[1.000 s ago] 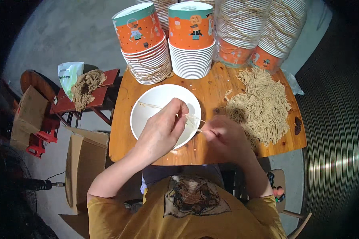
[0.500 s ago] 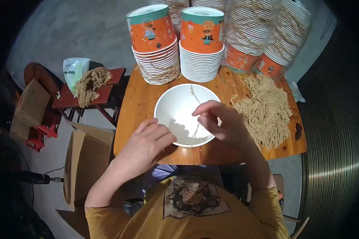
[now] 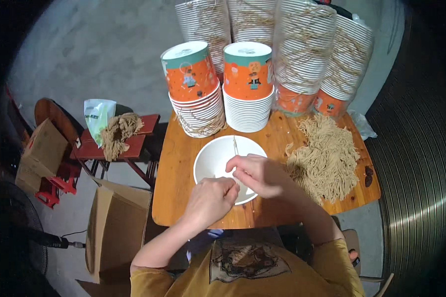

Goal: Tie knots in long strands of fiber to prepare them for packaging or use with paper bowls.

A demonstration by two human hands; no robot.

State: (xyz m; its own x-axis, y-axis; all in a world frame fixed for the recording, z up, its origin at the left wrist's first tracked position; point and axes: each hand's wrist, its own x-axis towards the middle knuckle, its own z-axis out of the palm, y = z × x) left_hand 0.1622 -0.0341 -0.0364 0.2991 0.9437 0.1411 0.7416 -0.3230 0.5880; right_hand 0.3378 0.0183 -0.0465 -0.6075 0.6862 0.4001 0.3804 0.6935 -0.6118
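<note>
Straw-coloured strands are what both hands work over the white bowl (image 3: 218, 161), which sits at the middle of the wooden bench (image 3: 178, 198). The right hand (image 3: 257, 173) is pinched narrow on a thin strand (image 3: 235, 146) that runs up across the bowl's inside toward its far rim. The left hand (image 3: 210, 198) is curled nearly closed over the near rim, just beside the right; whether it grips the same strand I cannot tell.

The strand looks thin and brittle, so a hard pull between the two pinches could snap it, and a loose pinch could let it slip down into the bowl. The left wrist rests at the bowl's near edge, close to the bench's front, and a push there could tip or slide it toward the lap. The loose fibre pile (image 3: 327, 158) lies just beside the right forearm, where a sweep of the elbow could scatter it. Behind the bowl, the orange cup stacks (image 3: 218, 89) stand tall and close, and a forward reach could knock them over.
</note>
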